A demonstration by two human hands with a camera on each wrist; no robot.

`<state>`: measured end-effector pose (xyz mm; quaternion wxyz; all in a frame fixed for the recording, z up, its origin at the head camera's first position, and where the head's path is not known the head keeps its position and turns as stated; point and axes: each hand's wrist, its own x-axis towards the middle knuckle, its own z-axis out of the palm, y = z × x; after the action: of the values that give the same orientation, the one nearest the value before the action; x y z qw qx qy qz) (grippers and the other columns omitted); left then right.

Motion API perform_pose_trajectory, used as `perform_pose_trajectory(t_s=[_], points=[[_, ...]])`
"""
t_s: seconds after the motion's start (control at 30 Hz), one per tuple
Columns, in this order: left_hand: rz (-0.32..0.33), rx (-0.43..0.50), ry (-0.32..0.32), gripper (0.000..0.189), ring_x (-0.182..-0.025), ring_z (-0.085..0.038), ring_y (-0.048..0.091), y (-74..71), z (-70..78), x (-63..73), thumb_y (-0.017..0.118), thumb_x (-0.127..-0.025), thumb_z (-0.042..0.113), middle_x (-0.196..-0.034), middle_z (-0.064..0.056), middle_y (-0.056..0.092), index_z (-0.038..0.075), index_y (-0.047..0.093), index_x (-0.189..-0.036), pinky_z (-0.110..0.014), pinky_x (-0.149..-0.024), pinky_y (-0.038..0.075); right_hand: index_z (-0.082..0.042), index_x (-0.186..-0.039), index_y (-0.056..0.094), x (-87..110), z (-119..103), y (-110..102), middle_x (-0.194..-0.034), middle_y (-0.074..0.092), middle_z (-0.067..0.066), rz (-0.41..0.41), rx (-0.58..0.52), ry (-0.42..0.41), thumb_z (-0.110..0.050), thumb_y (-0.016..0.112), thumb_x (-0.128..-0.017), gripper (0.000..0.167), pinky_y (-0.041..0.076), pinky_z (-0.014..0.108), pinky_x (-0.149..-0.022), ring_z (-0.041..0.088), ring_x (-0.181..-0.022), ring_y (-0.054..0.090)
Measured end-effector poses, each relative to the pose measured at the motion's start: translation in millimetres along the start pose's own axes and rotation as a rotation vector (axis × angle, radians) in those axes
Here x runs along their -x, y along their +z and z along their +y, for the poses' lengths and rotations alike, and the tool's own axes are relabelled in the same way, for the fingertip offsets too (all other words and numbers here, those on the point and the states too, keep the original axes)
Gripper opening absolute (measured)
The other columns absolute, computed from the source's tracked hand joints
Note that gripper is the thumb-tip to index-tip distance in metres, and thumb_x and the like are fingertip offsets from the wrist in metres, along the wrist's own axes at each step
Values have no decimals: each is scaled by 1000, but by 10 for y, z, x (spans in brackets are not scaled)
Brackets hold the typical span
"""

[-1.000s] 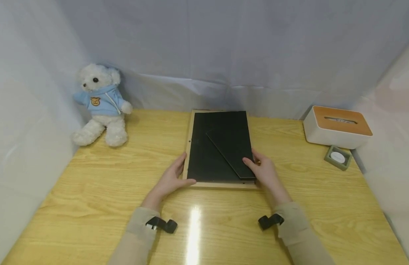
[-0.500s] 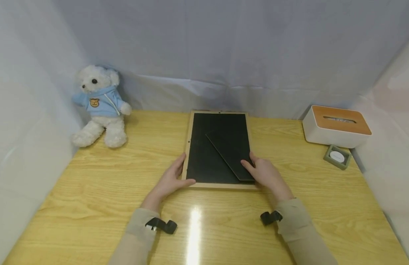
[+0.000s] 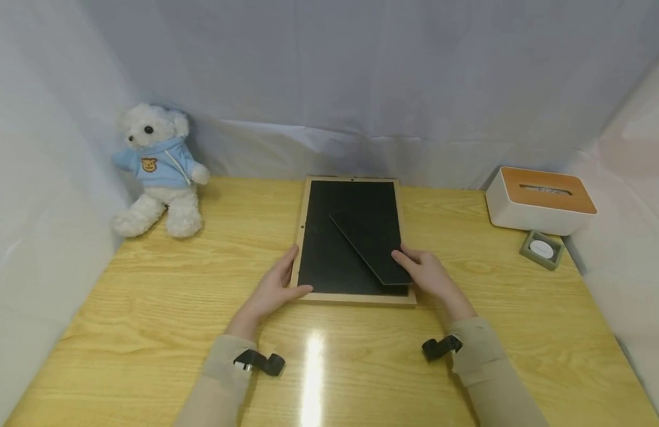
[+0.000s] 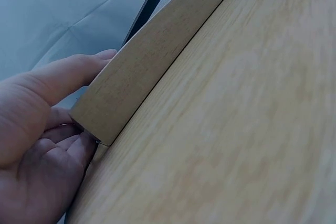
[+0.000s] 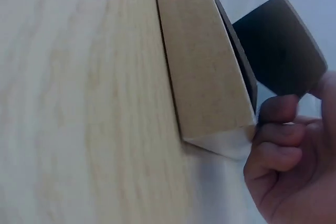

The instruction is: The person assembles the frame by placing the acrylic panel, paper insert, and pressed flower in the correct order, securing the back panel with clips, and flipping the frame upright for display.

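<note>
1 frame (image 3: 356,298), L fingers (image 3: 287,261) gripping; R fingers (image 3: 401,260) pinch blk flap (image 3: 378,250); wht oval (image 3: 541,249) marks illeg.

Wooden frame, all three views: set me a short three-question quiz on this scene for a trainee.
1. Multiple choice: over the wooden frame, what does the right hand pinch?
A. The plush bear
B. The black flap
C. Nothing

2. True or false: the flap's near end lies flat on the frame.

3. Fill in: the small green tray lies on the near side of a white box whose top is ____ in colour.

Key:
1. B
2. False; the right wrist view shows a gap between them.
3. Orange
</note>
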<state>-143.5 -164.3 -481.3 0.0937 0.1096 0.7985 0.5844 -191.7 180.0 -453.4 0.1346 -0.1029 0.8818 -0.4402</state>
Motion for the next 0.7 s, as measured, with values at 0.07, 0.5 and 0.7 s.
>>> perform_pose_trajectory(t_s=[0.07,0.5,0.7], points=[[-1,-8,-9,98,-144,-21,8,-4,6,2,76,-83,20,-159,-7,5,9,10,-153,-36,-114,19,-1,-141,43,-5,23,4,-114,64,19,27,-54,11,-51,46,-97,67,50,33,-73,28,-77,58],[-4,3,-21,96,-144,-19,8,-5,26,7,76,-83,20,-159,-5,5,9,11,-153,-34,-114,18,-1,-140,44,87,108,50,-98,61,13,91,-333,23,-17,49,-101,42,40,14,-63,3,-75,48],[4,14,-25,96,-144,-19,8,-5,51,10,76,-83,22,-159,-5,6,8,11,-153,-33,-114,17,-2,-141,44,126,50,46,-123,55,25,107,-224,-24,-7,55,-96,46,47,19,-73,25,-100,54]])
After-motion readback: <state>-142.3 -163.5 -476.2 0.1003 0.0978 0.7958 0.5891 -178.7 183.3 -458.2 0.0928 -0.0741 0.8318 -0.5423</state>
